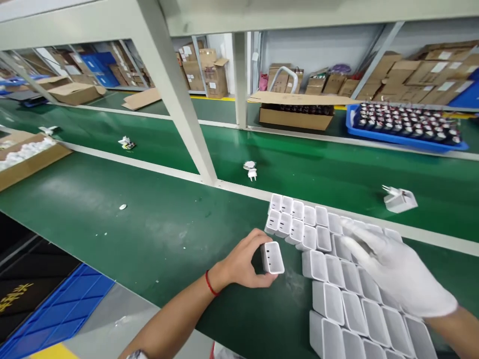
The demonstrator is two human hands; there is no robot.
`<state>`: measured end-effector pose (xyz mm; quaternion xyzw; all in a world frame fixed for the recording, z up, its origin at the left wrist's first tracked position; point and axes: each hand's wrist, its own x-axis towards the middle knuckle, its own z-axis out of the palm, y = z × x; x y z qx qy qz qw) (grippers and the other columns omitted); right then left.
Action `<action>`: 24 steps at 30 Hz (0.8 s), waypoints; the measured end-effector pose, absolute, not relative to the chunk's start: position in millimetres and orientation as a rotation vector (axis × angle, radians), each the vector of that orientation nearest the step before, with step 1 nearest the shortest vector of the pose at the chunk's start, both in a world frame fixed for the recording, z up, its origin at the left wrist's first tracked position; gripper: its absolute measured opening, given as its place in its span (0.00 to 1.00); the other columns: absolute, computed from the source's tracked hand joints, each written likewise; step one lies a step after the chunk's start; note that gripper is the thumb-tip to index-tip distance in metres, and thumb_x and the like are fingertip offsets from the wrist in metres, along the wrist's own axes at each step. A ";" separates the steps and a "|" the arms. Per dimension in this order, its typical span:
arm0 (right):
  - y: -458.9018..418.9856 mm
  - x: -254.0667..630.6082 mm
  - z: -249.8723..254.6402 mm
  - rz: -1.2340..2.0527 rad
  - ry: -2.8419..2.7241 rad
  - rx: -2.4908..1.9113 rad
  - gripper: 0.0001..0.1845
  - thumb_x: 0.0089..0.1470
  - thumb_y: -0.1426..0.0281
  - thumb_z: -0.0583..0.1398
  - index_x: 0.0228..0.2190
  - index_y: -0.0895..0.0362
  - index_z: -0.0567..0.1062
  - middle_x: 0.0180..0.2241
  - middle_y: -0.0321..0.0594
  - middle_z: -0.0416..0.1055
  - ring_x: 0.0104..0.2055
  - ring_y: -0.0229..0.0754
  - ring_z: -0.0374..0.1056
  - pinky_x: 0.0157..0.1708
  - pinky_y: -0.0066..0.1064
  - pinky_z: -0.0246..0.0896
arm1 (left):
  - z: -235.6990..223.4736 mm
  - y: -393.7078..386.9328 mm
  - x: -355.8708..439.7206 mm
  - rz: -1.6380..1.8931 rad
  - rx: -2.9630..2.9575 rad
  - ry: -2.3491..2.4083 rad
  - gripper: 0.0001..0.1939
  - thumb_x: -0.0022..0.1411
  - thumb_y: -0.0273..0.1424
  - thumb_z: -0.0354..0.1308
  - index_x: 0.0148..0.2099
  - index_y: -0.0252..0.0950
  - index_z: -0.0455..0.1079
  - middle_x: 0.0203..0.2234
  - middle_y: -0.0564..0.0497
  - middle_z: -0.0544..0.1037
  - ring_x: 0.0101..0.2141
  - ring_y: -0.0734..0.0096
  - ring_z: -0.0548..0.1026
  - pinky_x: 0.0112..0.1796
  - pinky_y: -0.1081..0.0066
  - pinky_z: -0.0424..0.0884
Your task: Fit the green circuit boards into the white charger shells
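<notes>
My left hand [249, 262], bare with a red string at the wrist, grips a white plastic charger housing [274, 258] by its sides. The housing's open end faces up toward me, and small dark slots show inside it. To the right stand rows of similar white housings [330, 304], mostly open end up, packed side by side on the green bench. Over the back rows hovers my right hand [392, 267] in a white glove, thumb and forefinger apart and nothing visible between them. It hides several housings beneath it; whether it touches them I cannot tell.
Beyond a pale rail runs a green conveyor with white plug parts [251, 170] and a white charger [400, 200] on it. A blue tray [407, 142] of dark parts stands behind. A metal post [179, 94] rises mid-view. A carton [37, 158] of white parts sits left.
</notes>
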<state>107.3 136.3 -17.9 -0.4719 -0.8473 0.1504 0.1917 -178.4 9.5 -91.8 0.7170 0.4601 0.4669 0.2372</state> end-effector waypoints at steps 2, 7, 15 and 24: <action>158.1 56.0 0.1 0.388 -2.537 -1.386 0.31 0.59 0.53 0.51 0.58 0.54 0.73 0.34 0.47 0.80 0.33 0.58 0.76 0.33 0.48 0.69 | -103.8 9.7 -178.8 1.374 2.005 1.239 0.33 0.49 0.36 0.66 0.56 0.36 0.60 0.40 0.45 0.70 0.39 0.61 0.75 0.38 0.62 0.77; 222.6 -74.1 17.5 0.693 -2.462 -1.646 0.32 0.69 0.56 0.43 0.66 0.59 0.60 0.43 0.45 0.81 0.46 0.48 0.76 0.48 0.36 0.67 | -116.3 9.2 -177.1 1.445 2.285 1.307 0.32 0.52 0.41 0.59 0.57 0.32 0.60 0.38 0.43 0.71 0.35 0.62 0.75 0.26 0.69 0.76; 281.0 -188.8 -16.9 0.665 -2.573 -2.033 0.33 0.61 0.44 0.54 0.40 0.62 0.80 0.32 0.55 0.78 0.42 0.60 0.76 0.45 0.48 0.67 | -151.4 23.9 -164.7 1.548 2.561 1.257 0.27 0.53 0.52 0.59 0.43 0.32 0.72 0.26 0.47 0.69 0.25 0.64 0.75 0.15 0.72 0.72; 271.6 -166.7 -12.1 0.666 -2.615 -1.887 0.17 0.61 0.59 0.60 0.44 0.59 0.78 0.44 0.50 0.78 0.50 0.55 0.73 0.53 0.50 0.66 | -171.7 46.4 -161.5 1.348 2.499 1.376 0.21 0.52 0.53 0.64 0.36 0.41 0.75 0.24 0.47 0.74 0.20 0.66 0.75 0.09 0.75 0.68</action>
